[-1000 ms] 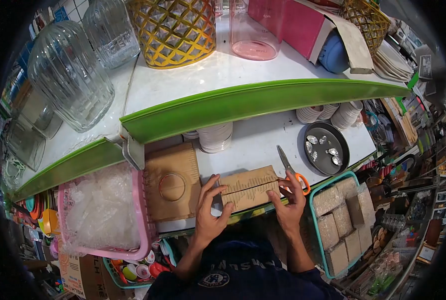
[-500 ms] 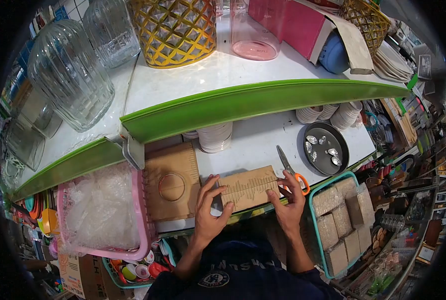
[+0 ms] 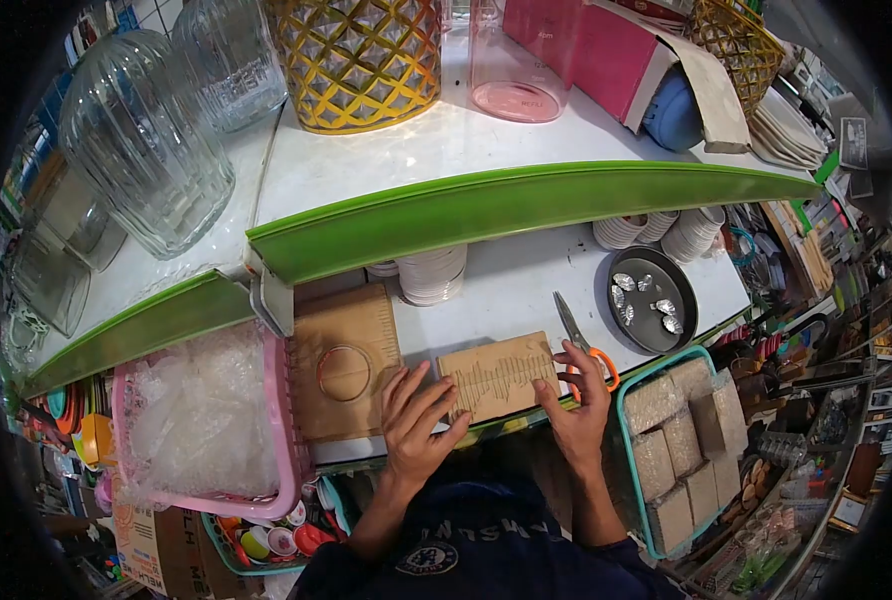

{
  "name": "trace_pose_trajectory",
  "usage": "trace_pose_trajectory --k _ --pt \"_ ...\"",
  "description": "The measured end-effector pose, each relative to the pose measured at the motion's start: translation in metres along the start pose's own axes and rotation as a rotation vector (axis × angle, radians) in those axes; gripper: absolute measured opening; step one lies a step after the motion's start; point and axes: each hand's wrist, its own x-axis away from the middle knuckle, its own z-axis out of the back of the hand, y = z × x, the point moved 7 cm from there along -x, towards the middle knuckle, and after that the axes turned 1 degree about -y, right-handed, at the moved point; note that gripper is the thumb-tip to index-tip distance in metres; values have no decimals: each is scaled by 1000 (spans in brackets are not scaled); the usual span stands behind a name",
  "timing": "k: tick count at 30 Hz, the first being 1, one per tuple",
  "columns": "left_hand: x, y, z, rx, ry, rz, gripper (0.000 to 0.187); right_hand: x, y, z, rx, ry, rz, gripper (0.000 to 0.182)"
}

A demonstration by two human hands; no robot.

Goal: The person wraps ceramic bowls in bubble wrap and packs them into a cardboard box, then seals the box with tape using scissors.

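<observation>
A small brown cardboard piece (image 3: 496,374) with rows of thin dark lines lies at the white shelf's front edge. My left hand (image 3: 418,420) is at its left end, fingers spread, fingertips at the card's edge. My right hand (image 3: 578,405) holds the right end, thumb on top and fingers behind. Orange-handled scissors (image 3: 574,335) lie just behind my right hand, blades pointing away. To the left is a larger cardboard sheet (image 3: 361,330) with a thin ring (image 3: 344,373) on it. A dark round pan (image 3: 651,325) holds several silvery foil-like pieces.
A pink basket (image 3: 291,450) of clear plastic stands left, a teal basket (image 3: 638,470) of wrapped blocks right. Stacked white cups (image 3: 432,275) stand behind. The green-edged upper shelf (image 3: 526,198) bears glass jars (image 3: 146,150), a gold-patterned container (image 3: 356,65) and a pink box (image 3: 606,60).
My left hand has loosened at the card's left end, its fingers now more spread and extended. My right hand stays at the right end. The view has shifted slightly.
</observation>
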Motion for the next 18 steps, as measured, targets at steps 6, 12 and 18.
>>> trace_pose_trajectory --k 6,12,18 --pt "2 1 1 -9 -35 -52 25 -1 0 1 78 -17 11 50" --pt "2 0 2 -31 -85 -96 36 -9 -14 5 183 -78 22 44" --pt "2 -1 0 -12 -98 -91 36 -21 -30 8 319 -155 98 38"
